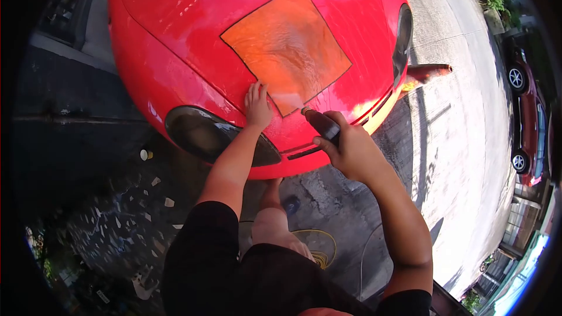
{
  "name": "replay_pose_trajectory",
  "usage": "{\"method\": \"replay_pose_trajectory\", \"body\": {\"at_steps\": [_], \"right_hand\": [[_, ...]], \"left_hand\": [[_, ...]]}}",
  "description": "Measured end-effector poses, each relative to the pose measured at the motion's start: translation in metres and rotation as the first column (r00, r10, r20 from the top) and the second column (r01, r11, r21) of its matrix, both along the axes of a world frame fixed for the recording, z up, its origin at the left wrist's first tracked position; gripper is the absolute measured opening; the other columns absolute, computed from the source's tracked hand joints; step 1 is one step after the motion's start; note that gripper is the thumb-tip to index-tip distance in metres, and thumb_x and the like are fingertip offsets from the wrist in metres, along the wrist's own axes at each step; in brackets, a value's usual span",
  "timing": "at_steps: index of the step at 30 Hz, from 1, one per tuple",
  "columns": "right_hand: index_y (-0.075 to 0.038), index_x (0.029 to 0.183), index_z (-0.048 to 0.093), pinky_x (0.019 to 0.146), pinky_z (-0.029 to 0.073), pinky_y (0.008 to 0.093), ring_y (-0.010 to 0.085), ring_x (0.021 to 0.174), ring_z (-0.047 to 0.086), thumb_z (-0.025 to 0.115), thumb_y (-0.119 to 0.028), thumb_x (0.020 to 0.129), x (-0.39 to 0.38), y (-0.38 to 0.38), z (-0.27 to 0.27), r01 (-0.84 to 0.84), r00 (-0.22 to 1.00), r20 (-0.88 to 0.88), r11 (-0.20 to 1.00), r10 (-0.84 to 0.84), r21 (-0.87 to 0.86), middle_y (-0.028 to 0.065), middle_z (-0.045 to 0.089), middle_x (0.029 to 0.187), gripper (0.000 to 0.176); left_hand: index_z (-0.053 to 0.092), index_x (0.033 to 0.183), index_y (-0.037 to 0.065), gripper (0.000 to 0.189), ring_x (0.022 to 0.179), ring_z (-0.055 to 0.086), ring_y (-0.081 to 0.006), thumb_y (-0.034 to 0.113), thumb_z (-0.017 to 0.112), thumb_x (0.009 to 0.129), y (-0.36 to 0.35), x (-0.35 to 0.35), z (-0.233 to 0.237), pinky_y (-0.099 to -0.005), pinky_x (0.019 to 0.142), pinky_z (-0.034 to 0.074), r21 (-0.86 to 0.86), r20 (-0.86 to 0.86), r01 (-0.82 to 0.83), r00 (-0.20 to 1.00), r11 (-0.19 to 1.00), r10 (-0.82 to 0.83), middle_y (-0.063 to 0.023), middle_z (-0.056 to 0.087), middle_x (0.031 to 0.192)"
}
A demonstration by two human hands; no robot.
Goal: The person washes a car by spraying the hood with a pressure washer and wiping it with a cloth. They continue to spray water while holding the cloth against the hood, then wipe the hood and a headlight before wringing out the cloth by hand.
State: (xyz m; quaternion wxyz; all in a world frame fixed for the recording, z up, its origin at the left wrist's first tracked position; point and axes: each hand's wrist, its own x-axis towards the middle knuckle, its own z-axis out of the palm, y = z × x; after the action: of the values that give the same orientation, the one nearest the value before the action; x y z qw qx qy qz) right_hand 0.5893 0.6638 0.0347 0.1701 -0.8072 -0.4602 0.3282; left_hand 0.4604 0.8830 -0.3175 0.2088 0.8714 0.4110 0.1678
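Observation:
An orange cloth with a dark border (275,29) lies spread and wet on the hood of a red car (187,17). My left hand (257,104) rests at the cloth's lower left edge, fingers stretched out and spread. In my right hand (351,146) is a dark bottle with a narrow neck (323,126), its tip pointing at the cloth's near corner. A pale spray shows between the tip and the cloth. Wet streaks and drops run over the hood around it.
Below my left arm is a dark headlight (202,134). An orange traffic cone (427,75) stands beyond the bumper. A coiled yellow hose (321,257) lies by my legs. A small cup (145,154) is on the ground at left. Another red car (530,123) is parked far right.

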Motion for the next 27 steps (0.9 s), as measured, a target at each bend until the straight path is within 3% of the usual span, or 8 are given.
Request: {"method": "replay_pose_trajectory", "body": {"at_steps": [2, 5, 9, 12, 13, 16, 17, 27], "right_hand": [[0.002, 0.141, 0.051, 0.079, 0.056, 0.0568, 0.0505, 0.089, 0.072, 0.074, -0.039, 0.099, -0.006, -0.016, -0.012, -0.037, 0.999, -0.007, 0.999, 0.037, -0.005, 0.0307, 0.072, 0.089, 0.063], [0.002, 0.139, 0.051, 0.08, 0.056, 0.0567, 0.0507, 0.09, 0.072, 0.074, -0.041, 0.099, -0.01, -0.03, -0.022, 0.01, 0.999, -0.033, 1.0, -0.009, 0.012, 0.0312, 0.072, 0.09, 0.063], [0.003, 0.138, 0.052, 0.08, 0.057, 0.055, 0.0499, 0.091, 0.073, 0.073, -0.038, 0.1, -0.003, -0.04, -0.029, 0.111, 0.993, -0.039, 0.994, -0.111, 0.003, 0.032, 0.072, 0.091, 0.06], [0.004, 0.136, 0.054, 0.08, 0.057, 0.0534, 0.0495, 0.093, 0.073, 0.073, -0.034, 0.101, 0.025, -0.045, -0.031, 0.38, 0.925, -0.07, 0.909, -0.373, 0.171, 0.0326, 0.073, 0.093, 0.054], [0.004, 0.136, 0.056, 0.082, 0.057, 0.0522, 0.0495, 0.098, 0.074, 0.073, -0.032, 0.102, 0.034, -0.045, -0.021, 0.47, 0.883, -0.061, 0.879, -0.466, 0.084, 0.0338, 0.073, 0.096, 0.052], [0.003, 0.137, 0.056, 0.085, 0.056, 0.0518, 0.0502, 0.101, 0.073, 0.073, -0.034, 0.102, 0.025, -0.06, -0.032, 0.458, 0.887, -0.162, 0.869, -0.433, 0.185, 0.0349, 0.072, 0.097, 0.054], [0.003, 0.14, 0.056, 0.088, 0.056, 0.0512, 0.0505, 0.103, 0.073, 0.073, -0.036, 0.101, 0.016, -0.061, -0.03, 0.451, 0.886, -0.173, 0.885, -0.43, 0.114, 0.035, 0.072, 0.099, 0.057], [0.003, 0.127, 0.065, 0.091, 0.057, 0.0487, 0.0456, 0.103, 0.074, 0.072, -0.038, 0.101, 0.117, -0.056, -0.059, 0.731, 0.665, -0.079, 0.626, -0.743, 0.271, 0.0279, 0.076, 0.104, 0.049]], "left_hand": [[0.044, 0.159, 0.011, 0.073, 0.162, 0.024, -0.0357, 0.01, 0.068, 0.091, 0.009, 0.003, -0.005, -0.0613, 0.127, 0.026, 0.104, -0.121, 0.213, 0.972, 0.972, -0.2, -0.0124, 0.029, 0.173], [0.04, 0.163, 0.014, 0.076, 0.165, 0.014, -0.0341, 0.013, 0.068, 0.093, 0.01, 0.006, -0.01, -0.0616, 0.13, 0.019, 0.07, -0.25, 0.232, 0.946, 0.97, -0.208, -0.0119, 0.018, 0.177], [0.033, 0.166, 0.015, 0.083, 0.166, 0.009, -0.0366, 0.024, 0.072, 0.094, 0.006, 0.013, -0.008, -0.0695, 0.127, 0.017, 0.047, -0.285, 0.196, 0.942, 0.979, -0.175, -0.0141, 0.014, 0.178], [0.023, 0.17, 0.017, 0.102, 0.166, 0.004, -0.0393, 0.038, 0.08, 0.089, -0.003, 0.02, 0.002, -0.0751, 0.125, 0.013, 0.006, -0.343, 0.181, 0.924, 0.984, -0.168, -0.0169, 0.007, 0.179], [0.019, 0.171, 0.017, 0.11, 0.166, 0.002, -0.04, 0.043, 0.083, 0.086, -0.008, 0.023, 0.012, -0.0764, 0.125, 0.012, -0.007, -0.38, 0.18, 0.91, 0.984, -0.169, -0.0177, 0.004, 0.179], [0.008, 0.173, 0.018, 0.131, 0.166, -0.002, -0.0404, 0.052, 0.09, 0.077, -0.014, 0.032, 0.032, -0.0787, 0.123, 0.01, -0.041, -0.492, 0.168, 0.854, 0.985, -0.167, -0.0182, -0.004, 0.18], [0.004, 0.174, 0.018, 0.138, 0.166, -0.003, -0.0403, 0.054, 0.092, 0.074, -0.016, 0.034, 0.034, -0.0792, 0.123, 0.009, -0.053, -0.53, 0.163, 0.831, 0.985, -0.166, -0.018, -0.007, 0.18], [-0.004, 0.173, 0.014, 0.147, 0.166, -0.005, -0.0406, 0.055, 0.094, 0.072, -0.02, 0.034, 0.025, -0.0776, 0.124, 0.007, -0.056, -0.517, 0.153, 0.841, 0.987, -0.16, -0.0185, -0.011, 0.18]]}}
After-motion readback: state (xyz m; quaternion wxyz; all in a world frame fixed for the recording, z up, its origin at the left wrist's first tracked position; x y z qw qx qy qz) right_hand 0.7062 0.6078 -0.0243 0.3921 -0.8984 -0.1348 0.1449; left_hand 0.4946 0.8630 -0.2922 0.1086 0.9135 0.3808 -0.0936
